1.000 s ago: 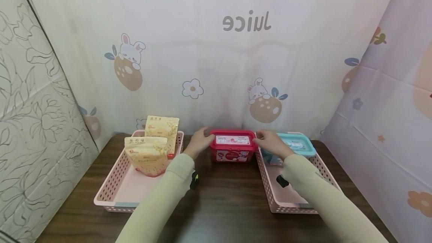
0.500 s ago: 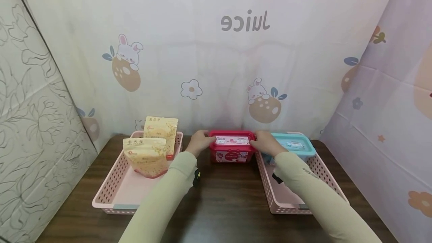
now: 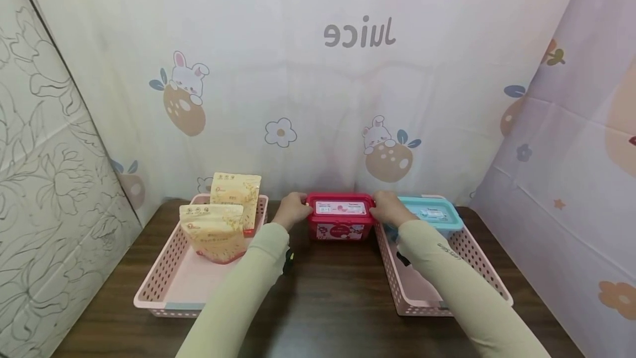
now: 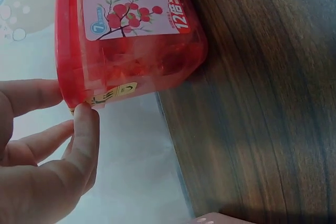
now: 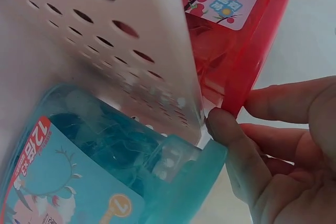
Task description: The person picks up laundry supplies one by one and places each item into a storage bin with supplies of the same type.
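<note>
A red lidded plastic tub [image 3: 340,231] with a pink-and-white label stands on the dark table between two baskets. My left hand [image 3: 292,210] pinches the left end of its lid rim; in the left wrist view the thumb [image 4: 84,135] lies by a small yellow sticker under the rim. At the opposite end my right hand [image 3: 392,209] pinches the rim between thumb [image 5: 233,140] and fingers. The lid is on. A matching teal tub [image 5: 79,166] sits in the right basket, close beside the right thumb; part of it is behind my hand in the head view.
The right pink perforated basket [image 3: 407,304] has its side wall right beside the red tub. In the left pink basket [image 3: 144,297] two yellow pouches [image 3: 215,233] stand upright. A printed curtain [image 3: 318,98] hangs behind the table [image 3: 333,291].
My right hand has shifted left and its fingers have closed onto the right end of the tub's rim. The left hand keeps nearly the same place. The tub has not visibly moved.
</note>
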Motion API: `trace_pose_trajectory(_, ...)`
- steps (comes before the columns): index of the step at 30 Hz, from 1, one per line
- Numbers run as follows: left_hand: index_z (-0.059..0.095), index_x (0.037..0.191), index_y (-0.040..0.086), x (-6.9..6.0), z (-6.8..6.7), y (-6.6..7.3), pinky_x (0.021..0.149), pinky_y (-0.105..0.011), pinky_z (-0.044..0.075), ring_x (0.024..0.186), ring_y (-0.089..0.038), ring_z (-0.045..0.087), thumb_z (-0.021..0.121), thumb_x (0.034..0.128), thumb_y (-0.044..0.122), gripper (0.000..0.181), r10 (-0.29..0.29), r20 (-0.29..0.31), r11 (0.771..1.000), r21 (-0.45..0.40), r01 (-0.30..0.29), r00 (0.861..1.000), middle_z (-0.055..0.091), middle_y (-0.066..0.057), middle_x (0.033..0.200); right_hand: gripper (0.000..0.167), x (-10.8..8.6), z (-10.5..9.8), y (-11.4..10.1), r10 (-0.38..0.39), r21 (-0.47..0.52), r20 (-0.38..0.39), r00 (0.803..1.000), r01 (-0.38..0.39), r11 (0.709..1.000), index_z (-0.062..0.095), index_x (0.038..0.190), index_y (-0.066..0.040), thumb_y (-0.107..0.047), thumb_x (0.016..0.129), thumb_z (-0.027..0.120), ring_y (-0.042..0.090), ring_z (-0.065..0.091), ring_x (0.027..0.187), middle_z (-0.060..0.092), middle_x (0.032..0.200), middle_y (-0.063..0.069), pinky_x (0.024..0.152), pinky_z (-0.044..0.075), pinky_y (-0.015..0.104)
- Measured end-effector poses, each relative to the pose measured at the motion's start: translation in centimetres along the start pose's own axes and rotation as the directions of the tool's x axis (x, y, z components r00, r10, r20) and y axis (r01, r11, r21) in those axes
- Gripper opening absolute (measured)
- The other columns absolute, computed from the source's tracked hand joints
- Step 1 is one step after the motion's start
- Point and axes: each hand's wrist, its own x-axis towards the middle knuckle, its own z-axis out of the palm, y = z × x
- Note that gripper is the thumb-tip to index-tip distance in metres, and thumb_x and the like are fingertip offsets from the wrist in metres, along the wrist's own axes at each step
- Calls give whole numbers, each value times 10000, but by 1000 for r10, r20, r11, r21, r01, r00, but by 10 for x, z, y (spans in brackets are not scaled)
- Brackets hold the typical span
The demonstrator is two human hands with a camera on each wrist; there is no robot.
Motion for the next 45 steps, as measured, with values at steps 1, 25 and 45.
trace_pose_trajectory(1, 664, 1240, -14, 0, 0, 0, 817, -377, 564, 884, -241, 597, 645, 932, 74, 321, 2, 2, 1000, 7, -2, 1000, 679, -130, 1054, 91, 0, 0, 0, 2, -4, 1, 1000, -2, 1000, 668, 956, 35, -23, 918, 608, 243, 574, 743, 638, 853, 114, 703, 526, 372)
trace_pose_trajectory(25, 605, 1322, -25, -11, -18, -16, 924, -472, 553, 1011, -300, 639, 645, 951, 65, 384, -20, 16, 998, -63, 21, 1000, 664, -186, 1194, 172, 6, 7, -20, 2, -20, 61, 998, -1, 1000, 662, 1032, 48, -101, 946, 655, 216, 579, 693, 628, 807, 97, 660, 540, 331)
trace_pose_trajectory(45, 500, 1406, -74, -9, -31, -26, 1016, -528, 479, 1198, -385, 558, 597, 938, 9, 485, -107, 43, 967, -228, 114, 993, 571, -254, 1332, 287, 9, 14, -29, -54, -15, 27, 998, 55, 998, 619, 1137, 105, -136, 982, 617, 258, 612, 810, 652, 924, 157, 778, 547, 399)
